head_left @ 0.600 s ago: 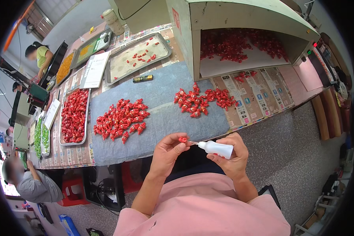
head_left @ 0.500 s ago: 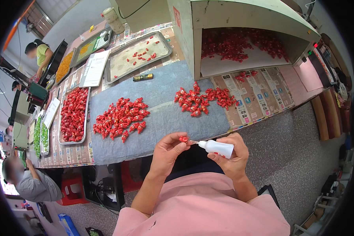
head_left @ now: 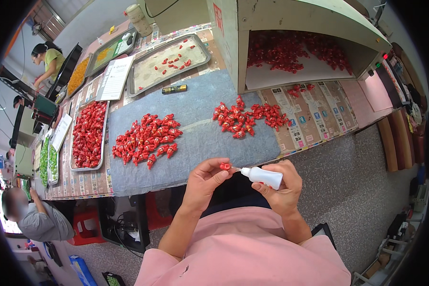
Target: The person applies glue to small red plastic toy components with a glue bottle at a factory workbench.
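Observation:
Between the thumb and fingers of my left hand [head_left: 204,183] is a small red figurine [head_left: 225,166]. My right hand [head_left: 283,188] is closed round a white squeeze bottle [head_left: 263,177], tilted sideways with its thin nozzle pointing left. The nozzle tip meets or nearly meets the red piece; which of the two is too small to tell. Both hands are held up just off the table's front edge. Beyond them, on a blue-grey cloth [head_left: 195,150], lie a left pile of red figurines [head_left: 145,138] and a right pile of similar pieces [head_left: 236,119].
A metal tray [head_left: 202,57] with a few red bits stands behind the cloth, near a battery [head_left: 174,89]. On the left is a full tray of red pieces [head_left: 89,136]. A pale box-shaped cabinet [head_left: 291,83] holds more. Co-workers [head_left: 47,62] sit at the left.
The view has shifted slightly. My hands keep nearly the same pose, with the red figurine and the bottle still held nozzle to piece. The far-left co-worker has raised their head and moved an arm.

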`<state>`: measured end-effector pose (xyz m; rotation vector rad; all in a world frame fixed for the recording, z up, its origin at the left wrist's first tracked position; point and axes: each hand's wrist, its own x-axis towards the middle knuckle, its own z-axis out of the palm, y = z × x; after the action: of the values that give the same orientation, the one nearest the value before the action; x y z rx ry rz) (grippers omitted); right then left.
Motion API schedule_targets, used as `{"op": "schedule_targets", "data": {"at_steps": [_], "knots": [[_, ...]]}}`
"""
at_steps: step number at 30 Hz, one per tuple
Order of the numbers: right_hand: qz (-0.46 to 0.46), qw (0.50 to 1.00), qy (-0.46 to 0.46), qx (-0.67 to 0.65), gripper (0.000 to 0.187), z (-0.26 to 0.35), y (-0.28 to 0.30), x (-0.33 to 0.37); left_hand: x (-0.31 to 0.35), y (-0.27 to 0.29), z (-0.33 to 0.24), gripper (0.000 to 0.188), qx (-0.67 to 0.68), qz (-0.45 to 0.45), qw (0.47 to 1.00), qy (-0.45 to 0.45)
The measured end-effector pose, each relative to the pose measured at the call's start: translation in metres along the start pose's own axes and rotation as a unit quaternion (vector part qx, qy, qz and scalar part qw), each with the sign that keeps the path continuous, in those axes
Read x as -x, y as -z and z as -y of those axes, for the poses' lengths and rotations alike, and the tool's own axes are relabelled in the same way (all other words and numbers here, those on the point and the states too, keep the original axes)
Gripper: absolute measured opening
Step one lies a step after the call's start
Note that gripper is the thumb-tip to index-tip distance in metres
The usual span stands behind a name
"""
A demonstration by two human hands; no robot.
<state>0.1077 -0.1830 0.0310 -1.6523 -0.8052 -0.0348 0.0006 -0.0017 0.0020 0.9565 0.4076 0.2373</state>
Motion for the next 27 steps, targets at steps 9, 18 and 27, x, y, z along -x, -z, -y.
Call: {"op": "schedule_targets", "data": {"at_steps": [9,18,27], "knots": [[-0.008,1.0,0.018,0.025,0.035,0.0038,0.0045,-0.0001,-0.0002,-0.0014,0.0002,0.027,0.005,0.0,1.0,-0.004],[0.008,0.999,0.02,0.031,0.038,0.0036,0.0064,0.002,0.0,0.0003,0.0022,0.027,0.0,-0.004,1.0,-0.005],[0.007,1.0,0.014,0.022,0.038,0.0043,0.0039,0.0026,-0.0001,0.0009,0.0022,0.027,-0.004,0.0,1.0,-0.005]]}}
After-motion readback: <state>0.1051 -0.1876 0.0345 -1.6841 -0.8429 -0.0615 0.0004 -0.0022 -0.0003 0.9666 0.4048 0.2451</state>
